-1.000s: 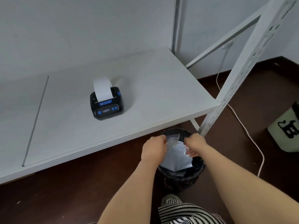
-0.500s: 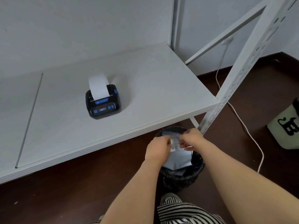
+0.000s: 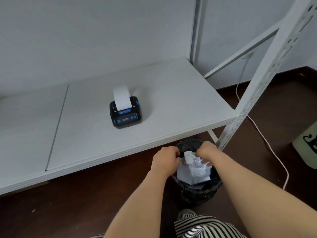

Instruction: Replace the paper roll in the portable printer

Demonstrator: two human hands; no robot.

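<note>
A small black portable printer with blue buttons sits on the white shelf board, a strip of white paper curling up out of its slot. Below the shelf's front edge, my left hand and my right hand both pinch a crumpled clear plastic wrapper over a black bin. The wrapper hangs down into the bin. What the wrapper holds cannot be made out.
A white perforated shelf post stands just right of the bin. A pale cable runs across the dark floor. A cream bag sits at the far right. My striped clothing shows at the bottom.
My hands have drawn closer together on the wrapper and bunched its top. The view shifted so the printer now sits further right in the frame.
</note>
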